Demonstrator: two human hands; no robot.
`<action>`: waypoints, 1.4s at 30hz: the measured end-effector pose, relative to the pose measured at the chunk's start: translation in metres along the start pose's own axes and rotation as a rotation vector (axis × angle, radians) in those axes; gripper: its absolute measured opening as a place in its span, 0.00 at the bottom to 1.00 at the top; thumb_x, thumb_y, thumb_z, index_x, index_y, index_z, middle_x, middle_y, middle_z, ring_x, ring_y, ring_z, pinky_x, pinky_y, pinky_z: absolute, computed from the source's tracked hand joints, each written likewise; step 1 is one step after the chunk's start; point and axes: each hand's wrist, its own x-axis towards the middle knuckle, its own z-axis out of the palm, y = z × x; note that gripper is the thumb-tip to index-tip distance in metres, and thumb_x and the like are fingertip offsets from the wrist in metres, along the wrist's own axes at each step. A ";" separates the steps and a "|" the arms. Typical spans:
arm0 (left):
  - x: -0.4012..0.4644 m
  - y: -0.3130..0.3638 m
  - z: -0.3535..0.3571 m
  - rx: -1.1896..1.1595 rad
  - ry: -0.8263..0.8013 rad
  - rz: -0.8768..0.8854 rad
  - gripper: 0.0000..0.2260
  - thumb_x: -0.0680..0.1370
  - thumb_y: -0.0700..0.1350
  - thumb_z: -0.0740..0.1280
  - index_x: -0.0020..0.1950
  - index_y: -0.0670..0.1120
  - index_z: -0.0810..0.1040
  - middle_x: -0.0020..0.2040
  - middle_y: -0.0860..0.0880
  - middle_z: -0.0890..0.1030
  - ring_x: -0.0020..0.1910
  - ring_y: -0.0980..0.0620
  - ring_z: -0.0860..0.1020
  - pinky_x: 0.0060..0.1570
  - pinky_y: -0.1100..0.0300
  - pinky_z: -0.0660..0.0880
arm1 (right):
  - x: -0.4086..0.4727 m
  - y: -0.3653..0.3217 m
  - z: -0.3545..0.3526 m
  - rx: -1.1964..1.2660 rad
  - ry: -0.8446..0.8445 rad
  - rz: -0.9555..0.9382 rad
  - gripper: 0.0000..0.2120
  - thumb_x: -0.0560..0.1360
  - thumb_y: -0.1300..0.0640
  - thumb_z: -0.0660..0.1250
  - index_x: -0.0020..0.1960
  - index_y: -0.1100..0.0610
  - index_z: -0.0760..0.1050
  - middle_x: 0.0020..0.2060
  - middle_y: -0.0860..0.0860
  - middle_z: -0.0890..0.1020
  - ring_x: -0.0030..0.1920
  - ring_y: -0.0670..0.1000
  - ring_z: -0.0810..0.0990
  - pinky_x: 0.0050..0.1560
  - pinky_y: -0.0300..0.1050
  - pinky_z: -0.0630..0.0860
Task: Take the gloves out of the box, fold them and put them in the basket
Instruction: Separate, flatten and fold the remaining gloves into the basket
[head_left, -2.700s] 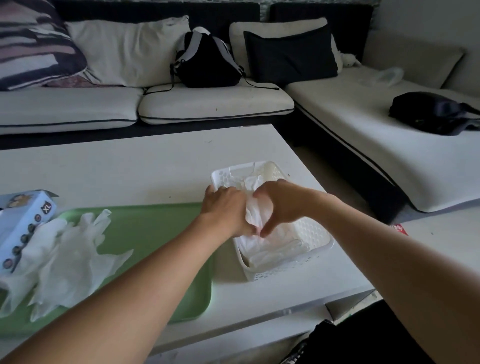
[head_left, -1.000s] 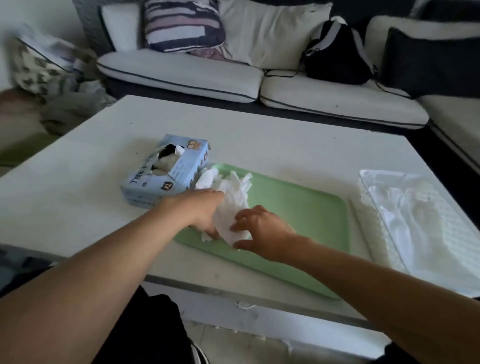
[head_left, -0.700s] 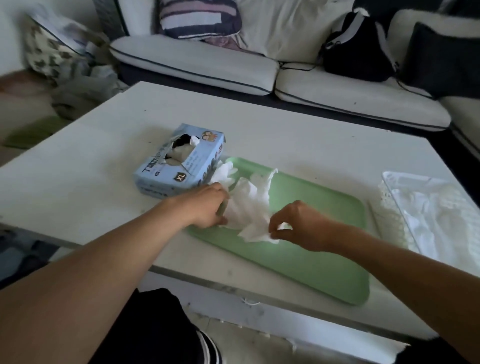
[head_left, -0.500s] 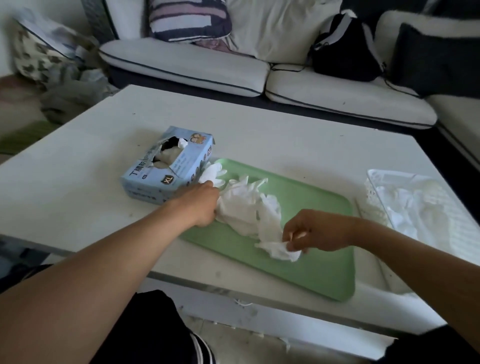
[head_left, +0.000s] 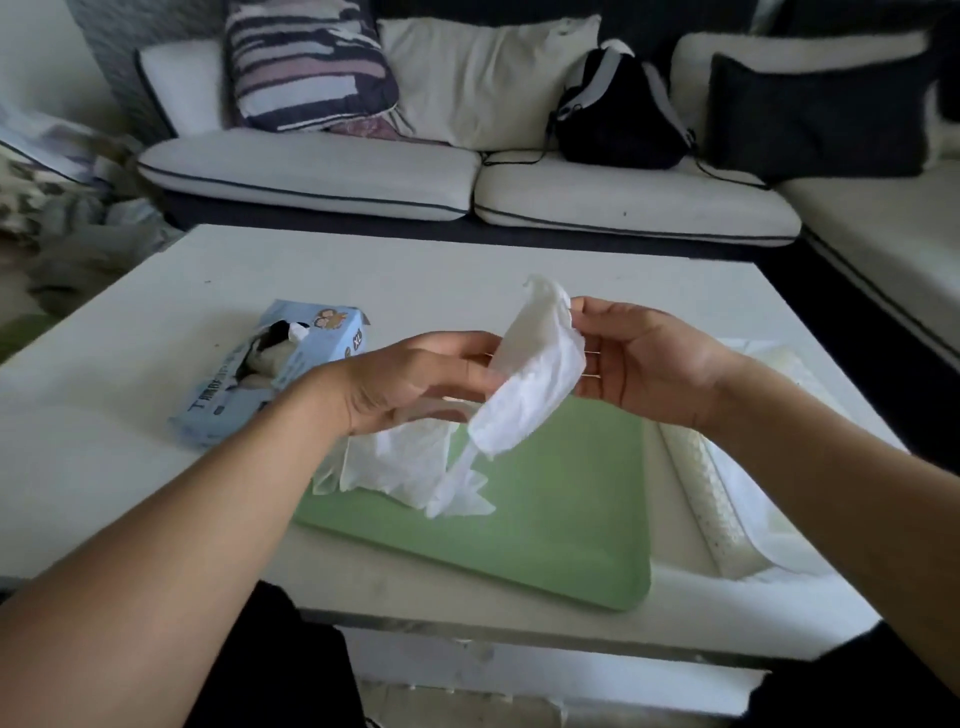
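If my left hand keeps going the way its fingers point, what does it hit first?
Likely the white glove your left hand already holds, then your right hand just behind it, though depth is unclear.

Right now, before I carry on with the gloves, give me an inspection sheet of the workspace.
Surface: white low table, with a green tray lying on it.
Job's things: one glove held up between both hands above the tray; another glove loose on the tray; blue glove box open on top, left of the tray; white basket right of the tray, with white material inside.
Clutter: nothing seen on the table besides these.
Grippers: left hand and right hand both pinch the raised glove.
Cables: a dark cord or strap trails from the black backpack across the sofa.
Surroundings: cushions on the sofa; a heap of fabric on the floor at left.
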 end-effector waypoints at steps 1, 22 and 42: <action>0.005 0.001 0.008 -0.115 -0.016 0.027 0.22 0.74 0.48 0.70 0.68 0.46 0.77 0.59 0.44 0.83 0.56 0.46 0.82 0.53 0.56 0.81 | 0.000 0.000 -0.003 -0.023 0.020 -0.002 0.13 0.81 0.57 0.60 0.64 0.60 0.73 0.48 0.55 0.79 0.44 0.52 0.80 0.47 0.45 0.79; 0.059 0.001 0.044 -0.056 0.188 0.316 0.27 0.71 0.62 0.75 0.64 0.46 0.80 0.58 0.48 0.84 0.59 0.48 0.82 0.63 0.50 0.77 | -0.030 0.001 0.004 -0.190 0.126 -0.158 0.13 0.79 0.65 0.62 0.61 0.68 0.76 0.55 0.65 0.83 0.54 0.59 0.84 0.58 0.52 0.81; 0.031 0.009 0.028 -0.123 -0.087 -0.124 0.17 0.79 0.51 0.68 0.61 0.40 0.81 0.55 0.41 0.84 0.50 0.44 0.84 0.49 0.51 0.82 | -0.037 0.007 -0.008 -0.274 -0.001 0.267 0.20 0.71 0.60 0.73 0.61 0.64 0.77 0.51 0.58 0.83 0.51 0.55 0.82 0.53 0.46 0.81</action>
